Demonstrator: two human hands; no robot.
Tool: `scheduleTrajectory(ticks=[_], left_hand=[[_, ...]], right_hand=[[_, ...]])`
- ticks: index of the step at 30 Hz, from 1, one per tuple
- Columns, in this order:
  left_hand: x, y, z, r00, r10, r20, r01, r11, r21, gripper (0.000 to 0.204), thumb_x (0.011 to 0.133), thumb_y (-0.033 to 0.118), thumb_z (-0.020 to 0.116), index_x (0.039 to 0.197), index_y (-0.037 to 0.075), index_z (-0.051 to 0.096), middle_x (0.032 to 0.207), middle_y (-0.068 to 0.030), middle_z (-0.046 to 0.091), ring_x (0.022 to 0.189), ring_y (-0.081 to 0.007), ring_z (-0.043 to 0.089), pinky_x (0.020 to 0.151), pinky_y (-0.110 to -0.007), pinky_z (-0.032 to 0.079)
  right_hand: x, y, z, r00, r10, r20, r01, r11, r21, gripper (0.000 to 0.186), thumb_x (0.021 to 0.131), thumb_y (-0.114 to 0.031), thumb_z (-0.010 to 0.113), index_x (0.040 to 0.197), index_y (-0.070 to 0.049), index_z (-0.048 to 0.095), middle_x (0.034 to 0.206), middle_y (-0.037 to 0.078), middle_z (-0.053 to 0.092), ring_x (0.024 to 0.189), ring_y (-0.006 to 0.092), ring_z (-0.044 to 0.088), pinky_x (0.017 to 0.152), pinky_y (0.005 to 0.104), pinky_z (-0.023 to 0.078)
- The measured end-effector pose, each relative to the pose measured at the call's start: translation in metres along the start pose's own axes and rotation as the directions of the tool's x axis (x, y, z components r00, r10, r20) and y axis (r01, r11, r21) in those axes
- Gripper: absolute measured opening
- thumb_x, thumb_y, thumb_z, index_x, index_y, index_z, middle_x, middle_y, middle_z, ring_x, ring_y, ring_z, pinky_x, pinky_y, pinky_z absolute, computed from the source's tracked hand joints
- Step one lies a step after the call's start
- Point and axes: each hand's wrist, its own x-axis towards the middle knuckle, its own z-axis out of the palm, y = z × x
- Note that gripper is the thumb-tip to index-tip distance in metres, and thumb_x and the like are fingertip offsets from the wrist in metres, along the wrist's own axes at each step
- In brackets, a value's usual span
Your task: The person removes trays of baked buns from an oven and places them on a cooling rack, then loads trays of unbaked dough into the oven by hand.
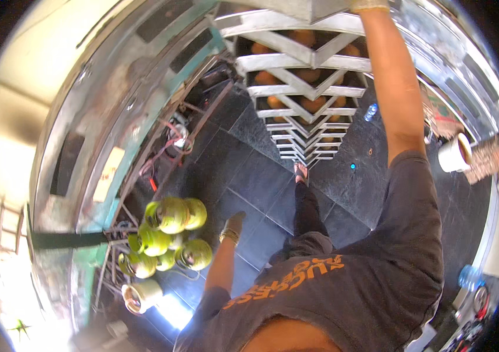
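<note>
A tall metal rack (336,61) stands in front of me, its stacked shelves carrying V-shaped bars. Round orange-brown pieces (311,104), perhaps bread, show between the upper levels. My right arm reaches up along the rack's right side. At the picture's upper edge, my gloved right hand (371,4) is at the rack's top; its fingers are cut off, so its grip is hidden. Low at my left side hangs my left hand (232,227) in a pale glove, fingers loosely extended, with nothing visible in it. It is nearest to the green gas cylinders (194,254).
Beside the cylinders stands a white bucket (142,295). Large metal cabinets or ovens (94,126) line the left. On the dark tiled floor (240,170) lies a plastic bottle (370,112), right of the rack. Another white bucket (455,154) is farther right.
</note>
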Motion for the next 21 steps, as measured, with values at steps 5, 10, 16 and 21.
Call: scheduleTrajectory(ticks=[5, 10, 16, 21], left_hand=[[0.086, 0.090, -0.035, 0.817, -0.395, 0.420, 0.514, 0.828, -0.222, 0.053, 0.097, 0.059, 0.050, 0.114, 0.012, 0.070, 0.104, -0.0062, 0.070, 0.096, -0.0226, 0.063, 0.091, -0.041, 0.047], [0.099, 0.053, -0.036, 0.608, -0.597, 0.523, 0.769, 0.606, -0.202, 0.039, 0.099, 0.047, 0.050, 0.110, 0.013, 0.066, 0.100, -0.0080, 0.067, 0.090, -0.0256, 0.063, 0.079, -0.042, 0.052], [0.160, 0.099, -0.080, 0.580, -0.628, 0.518, 0.753, 0.170, -0.636, 0.030, 0.099, 0.028, 0.060, 0.120, 0.007, 0.066, 0.103, -0.0129, 0.071, 0.092, -0.0296, 0.071, 0.075, -0.043, 0.057], [0.119, 0.086, -0.080, 0.414, -0.752, 0.513, 0.897, 0.240, -0.372, 0.056, 0.094, 0.051, 0.060, 0.120, 0.002, 0.068, 0.097, -0.0113, 0.069, 0.085, -0.0245, 0.068, 0.076, -0.048, 0.053]], right_hand=[[0.002, 0.019, -0.033, 0.981, -0.141, 0.136, 0.148, 0.988, -0.045, 0.039, 0.083, -0.025, 0.074, 0.114, -0.002, 0.068, 0.110, 0.019, 0.070, 0.103, 0.0370, 0.066, 0.090, 0.0440, 0.053], [0.021, 0.013, -0.045, 0.964, -0.107, 0.245, 0.029, 0.954, 0.300, 0.048, 0.076, -0.012, 0.077, 0.122, -0.004, 0.064, 0.107, 0.022, 0.067, 0.103, 0.0369, 0.067, 0.086, 0.0437, 0.054], [-0.064, 0.018, -0.116, 0.936, 0.200, 0.289, -0.207, 0.978, -0.008, 0.044, 0.087, -0.016, 0.071, 0.129, -0.005, 0.064, 0.122, 0.018, 0.068, 0.109, 0.0313, 0.068, 0.095, 0.0386, 0.052], [-0.252, 0.046, -0.185, 0.569, 0.624, 0.536, -0.591, 0.763, -0.261, 0.038, 0.092, -0.016, 0.067, 0.128, -0.003, 0.065, 0.116, 0.018, 0.071, 0.108, 0.0283, 0.070, 0.093, 0.0368, 0.053]])
